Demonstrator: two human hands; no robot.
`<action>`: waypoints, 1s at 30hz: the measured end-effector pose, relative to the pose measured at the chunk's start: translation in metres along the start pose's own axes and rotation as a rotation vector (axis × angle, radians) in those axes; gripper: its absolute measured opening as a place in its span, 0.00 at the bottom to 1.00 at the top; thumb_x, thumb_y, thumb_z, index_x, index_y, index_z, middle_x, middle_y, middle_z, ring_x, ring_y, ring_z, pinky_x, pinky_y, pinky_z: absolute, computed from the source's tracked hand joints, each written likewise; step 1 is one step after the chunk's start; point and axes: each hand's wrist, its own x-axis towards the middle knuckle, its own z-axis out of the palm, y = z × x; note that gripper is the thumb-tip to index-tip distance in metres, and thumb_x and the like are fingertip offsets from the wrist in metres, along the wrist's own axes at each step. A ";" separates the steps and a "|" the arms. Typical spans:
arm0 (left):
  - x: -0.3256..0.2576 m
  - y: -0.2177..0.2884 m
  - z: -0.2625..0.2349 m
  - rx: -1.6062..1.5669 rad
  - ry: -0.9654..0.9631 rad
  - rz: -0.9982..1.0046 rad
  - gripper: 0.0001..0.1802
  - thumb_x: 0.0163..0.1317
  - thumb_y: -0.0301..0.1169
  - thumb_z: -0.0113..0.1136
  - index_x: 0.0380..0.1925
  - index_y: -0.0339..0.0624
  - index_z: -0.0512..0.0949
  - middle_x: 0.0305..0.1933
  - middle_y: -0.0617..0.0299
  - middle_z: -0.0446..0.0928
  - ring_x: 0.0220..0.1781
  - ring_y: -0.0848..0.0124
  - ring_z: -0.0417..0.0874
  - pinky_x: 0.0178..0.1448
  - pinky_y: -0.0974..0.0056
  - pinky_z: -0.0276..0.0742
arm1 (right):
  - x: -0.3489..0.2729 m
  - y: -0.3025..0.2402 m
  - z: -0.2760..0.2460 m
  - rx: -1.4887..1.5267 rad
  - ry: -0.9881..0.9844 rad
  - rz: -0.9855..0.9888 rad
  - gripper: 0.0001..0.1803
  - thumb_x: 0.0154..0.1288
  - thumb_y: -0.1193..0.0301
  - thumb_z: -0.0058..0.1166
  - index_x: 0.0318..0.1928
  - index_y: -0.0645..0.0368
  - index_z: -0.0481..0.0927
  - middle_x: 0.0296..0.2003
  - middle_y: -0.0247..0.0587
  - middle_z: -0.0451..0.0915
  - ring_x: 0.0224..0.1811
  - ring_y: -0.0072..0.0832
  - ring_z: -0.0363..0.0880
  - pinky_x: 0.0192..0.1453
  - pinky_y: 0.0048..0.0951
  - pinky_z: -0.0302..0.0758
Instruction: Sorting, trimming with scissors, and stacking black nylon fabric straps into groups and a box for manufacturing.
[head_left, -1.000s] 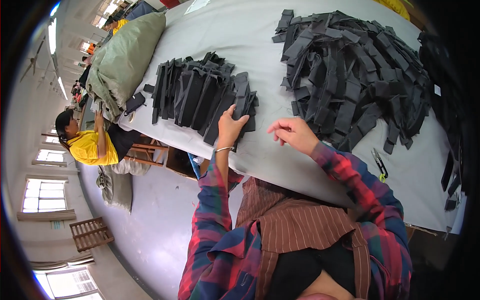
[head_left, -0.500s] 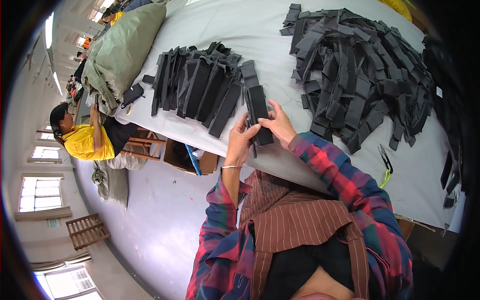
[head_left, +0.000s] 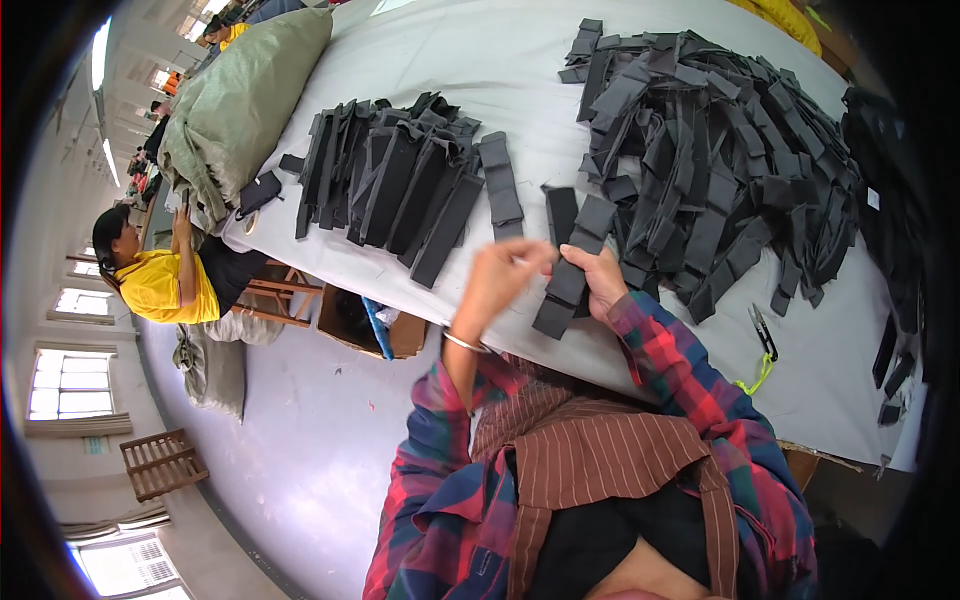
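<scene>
Head view. The left hand (head_left: 497, 277) is raised above the near edge of the grey table (head_left: 520, 80), fingers curled; its fingertips meet the top of a black fabric strip (head_left: 562, 285), though whether they pinch it cannot be told. The right hand (head_left: 607, 281) is closed on the same strip, thumb over its right edge, holding it tilted with the lower end toward the near table edge.

Left of the hands lies an ordered row of black strips (head_left: 395, 180) — laid side by side, overlapping, with one separate strip (head_left: 500, 183) at its right end. Right and far of the hands, a large loose heap of black strips (head_left: 710, 160) spreads across the table. Small thread snips (head_left: 761, 330) with a yellow-green cord lie near the table's near edge, to the right.

At the far left end rests a stuffed green sack (head_left: 235, 100); beside it, a seated person in a yellow shirt (head_left: 160, 280). An open cardboard box (head_left: 365, 325) stands on the floor under the table edge.
</scene>
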 end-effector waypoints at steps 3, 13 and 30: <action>0.045 -0.012 -0.025 0.573 0.551 0.144 0.28 0.51 0.39 0.63 0.49 0.32 0.73 0.42 0.46 0.76 0.41 0.54 0.79 0.46 0.57 0.75 | -0.004 -0.004 0.014 -0.153 0.032 -0.080 0.10 0.59 0.74 0.54 0.40 0.64 0.73 0.32 0.37 0.77 0.28 0.24 0.78 0.31 0.28 0.77; 0.016 -0.026 -0.022 0.752 0.414 0.034 0.31 0.41 0.26 0.57 0.51 0.32 0.66 0.43 0.44 0.66 0.45 0.48 0.72 0.48 0.51 0.73 | -0.008 -0.009 0.001 -0.280 0.036 -0.109 0.13 0.54 0.75 0.59 0.38 0.62 0.71 0.28 0.36 0.75 0.26 0.24 0.77 0.29 0.27 0.76; -0.043 -0.031 -0.079 -0.625 0.210 -0.190 0.22 0.54 0.24 0.56 0.51 0.28 0.71 0.30 0.64 0.72 0.30 0.74 0.77 0.38 0.69 0.75 | -0.009 0.000 0.012 -0.244 -0.059 0.025 0.11 0.59 0.74 0.55 0.42 0.64 0.73 0.36 0.39 0.79 0.32 0.25 0.79 0.32 0.30 0.78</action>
